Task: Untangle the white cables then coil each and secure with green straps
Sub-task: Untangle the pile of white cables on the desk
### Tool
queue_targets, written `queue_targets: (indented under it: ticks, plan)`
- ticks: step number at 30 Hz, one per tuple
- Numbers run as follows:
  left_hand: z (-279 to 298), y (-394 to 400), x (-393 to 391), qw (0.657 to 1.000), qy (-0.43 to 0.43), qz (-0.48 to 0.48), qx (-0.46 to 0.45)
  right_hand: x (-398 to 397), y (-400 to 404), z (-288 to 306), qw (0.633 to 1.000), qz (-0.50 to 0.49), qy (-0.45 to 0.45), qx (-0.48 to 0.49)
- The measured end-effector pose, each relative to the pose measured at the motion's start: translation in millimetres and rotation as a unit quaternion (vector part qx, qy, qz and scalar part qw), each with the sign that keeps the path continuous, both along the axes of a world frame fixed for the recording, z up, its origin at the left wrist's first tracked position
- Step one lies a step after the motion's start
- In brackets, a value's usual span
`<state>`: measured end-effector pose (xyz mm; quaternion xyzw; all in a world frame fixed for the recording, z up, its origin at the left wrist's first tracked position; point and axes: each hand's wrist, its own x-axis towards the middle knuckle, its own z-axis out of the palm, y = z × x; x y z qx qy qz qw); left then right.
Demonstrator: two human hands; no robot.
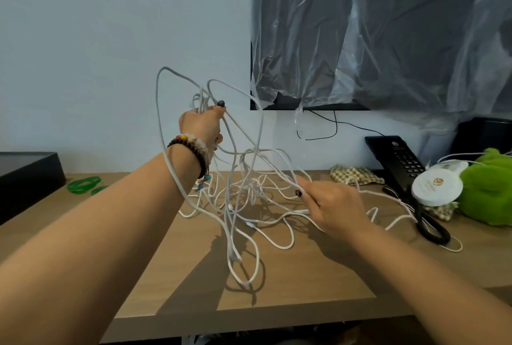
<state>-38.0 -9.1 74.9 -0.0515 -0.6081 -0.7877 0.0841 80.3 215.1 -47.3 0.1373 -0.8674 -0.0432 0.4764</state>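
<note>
The left hand (pixel 201 123) is gripping a lifted bunch of cables (pixel 243 192) while the right hand (pixel 336 207) is pinching one strand mid-desk (pixel 318 283), risking tightening knots or snagging the phone (pixel 399 161) near the right edge.

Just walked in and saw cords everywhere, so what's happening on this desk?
A person is untangling white cables. The left hand grips a bunch of strands lifted above the wooden desk, while the right hand pinches a strand lower down, near the desk surface. The cables are one knotted mass, none coiled. The green straps lie untouched at the desk's far left, beside a black box.
</note>
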Motion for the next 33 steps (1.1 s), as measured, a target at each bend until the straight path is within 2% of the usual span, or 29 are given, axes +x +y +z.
queue_targets:
  ticks: [1, 3, 5, 7, 11, 13, 15, 19, 24, 28, 33]
  plan:
    - [-1, -1, 1, 1.000, 0.006, -0.022, -0.018, -1, -3, 4, 0.996, -0.016, -0.056, -0.070]
    - [-3, 1, 2, 0.995, 0.021, -0.068, -0.068, -6, -11, 15, 0.958, -0.002, -0.149, -0.246]
    - [-5, 3, 6, 0.990, 0.037, -0.093, -0.098, -15, -18, 28, 0.927, 0.032, -0.149, -0.343]
    - [-8, 7, 11, 0.987, 0.043, -0.111, -0.105, -24, -27, 42, 0.909, 0.065, -0.160, -0.379]
    - [-12, 13, 20, 0.982, 0.046, -0.146, -0.109, -34, -53, 52, 0.802, 0.162, -0.310, -0.483]
    - [-13, 15, 22, 0.982, 0.047, -0.152, -0.105, -35, -63, 55, 0.783, 0.175, -0.343, -0.488]
    - [-15, 15, 25, 0.981, 0.047, -0.155, -0.104, -33, -70, 56, 0.783, 0.182, -0.365, -0.469]
    - [-18, 10, 25, 0.985, 0.047, -0.144, -0.078, -30, -71, 49, 0.746, 0.241, -0.352, -0.511]
    - [-25, 2, 22, 0.992, 0.031, -0.109, -0.047, -29, -78, 44, 0.756, 0.226, -0.351, -0.505]
    - [-28, 4, 31, 0.989, 0.031, -0.127, -0.066, -28, -87, 50, 0.832, 0.099, -0.402, -0.370]
    - [-29, 3, 36, 0.985, 0.035, -0.145, -0.084, -34, -93, 44, 0.845, 0.047, -0.396, -0.357]
